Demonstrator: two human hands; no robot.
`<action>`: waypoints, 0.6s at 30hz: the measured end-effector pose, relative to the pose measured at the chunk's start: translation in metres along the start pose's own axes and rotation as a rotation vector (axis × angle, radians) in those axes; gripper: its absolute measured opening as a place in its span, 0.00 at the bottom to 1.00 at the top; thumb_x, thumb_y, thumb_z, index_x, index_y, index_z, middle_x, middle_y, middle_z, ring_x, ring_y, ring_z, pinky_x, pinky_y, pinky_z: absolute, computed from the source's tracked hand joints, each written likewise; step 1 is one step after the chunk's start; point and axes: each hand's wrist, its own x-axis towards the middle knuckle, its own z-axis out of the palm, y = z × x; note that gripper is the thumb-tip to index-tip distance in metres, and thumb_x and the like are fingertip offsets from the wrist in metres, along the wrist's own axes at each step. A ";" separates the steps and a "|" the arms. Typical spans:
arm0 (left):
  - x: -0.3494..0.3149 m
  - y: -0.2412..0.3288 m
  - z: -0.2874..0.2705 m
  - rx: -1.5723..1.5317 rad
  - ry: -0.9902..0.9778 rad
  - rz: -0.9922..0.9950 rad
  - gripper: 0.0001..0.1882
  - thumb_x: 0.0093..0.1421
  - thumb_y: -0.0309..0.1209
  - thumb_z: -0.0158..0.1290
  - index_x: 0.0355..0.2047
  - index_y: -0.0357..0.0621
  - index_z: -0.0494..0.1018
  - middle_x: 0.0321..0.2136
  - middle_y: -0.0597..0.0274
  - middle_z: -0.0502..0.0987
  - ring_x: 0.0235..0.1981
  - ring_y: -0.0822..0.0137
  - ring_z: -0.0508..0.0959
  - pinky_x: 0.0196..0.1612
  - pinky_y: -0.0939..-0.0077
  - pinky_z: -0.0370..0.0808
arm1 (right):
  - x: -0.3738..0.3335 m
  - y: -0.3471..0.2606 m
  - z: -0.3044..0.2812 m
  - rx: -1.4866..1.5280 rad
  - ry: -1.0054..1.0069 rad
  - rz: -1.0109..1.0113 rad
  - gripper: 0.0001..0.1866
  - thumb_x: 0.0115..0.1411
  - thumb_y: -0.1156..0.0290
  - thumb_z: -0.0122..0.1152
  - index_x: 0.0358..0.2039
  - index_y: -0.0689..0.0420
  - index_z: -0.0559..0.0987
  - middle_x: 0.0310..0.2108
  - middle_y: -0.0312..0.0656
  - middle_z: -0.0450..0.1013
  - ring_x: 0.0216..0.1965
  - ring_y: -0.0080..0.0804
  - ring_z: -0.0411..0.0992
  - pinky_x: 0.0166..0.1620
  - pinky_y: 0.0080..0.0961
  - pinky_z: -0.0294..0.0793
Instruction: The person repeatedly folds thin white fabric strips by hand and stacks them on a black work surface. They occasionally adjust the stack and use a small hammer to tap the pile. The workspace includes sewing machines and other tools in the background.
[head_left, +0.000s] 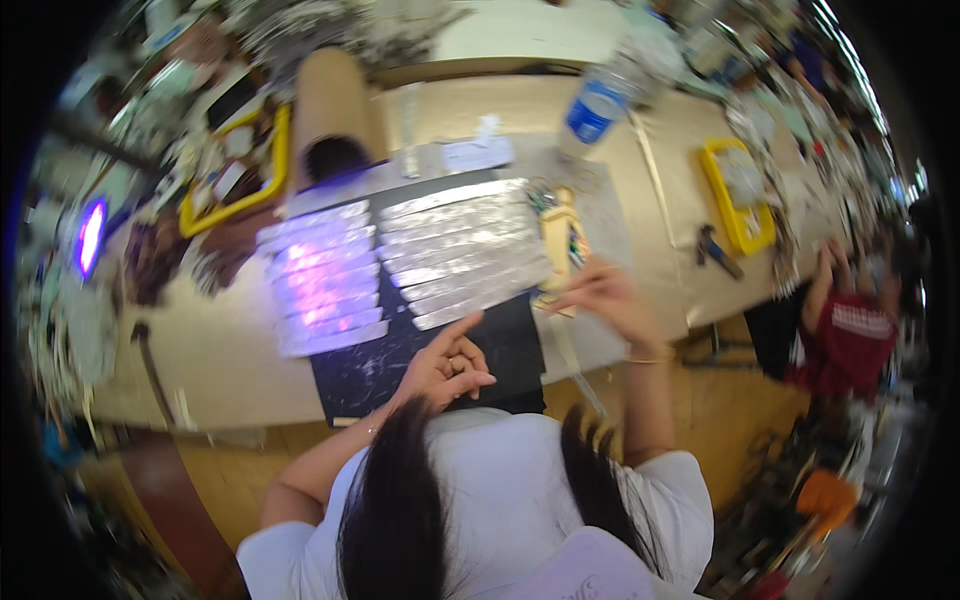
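My left hand (446,368) is over the black mat (365,375), index finger stretched out and the other fingers loosely curled, with nothing visible in it. Its fingertip is by the lower edge of a block of shiny silver strips (455,245) laid side by side. A second block of silver strips (325,275) lies to the left under a purple glare. My right hand (612,300) is at the right edge of the strips, thumb and fingers drawn together. Beside it is a narrow pale yellow holder (556,240) with small coloured bits. Blur hides whatever those fingertips may hold.
A brown cardboard tube (335,120) and a bottle with a blue label (597,112) stand at the back. Yellow trays lie left (283,150) and right (755,230). Hammers lie at right (718,252) and left (150,365). Another person in red (850,340) is at far right.
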 end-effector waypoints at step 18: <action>-0.001 0.054 -0.107 -0.114 0.532 0.277 0.13 0.65 0.33 0.54 0.44 0.37 0.69 0.35 0.55 0.77 0.34 0.67 0.78 0.38 0.74 0.73 | -0.124 0.072 -0.360 -1.905 0.938 0.180 0.25 0.61 0.77 0.52 0.60 0.61 0.67 0.56 0.57 0.69 0.50 0.59 0.71 0.55 0.44 0.70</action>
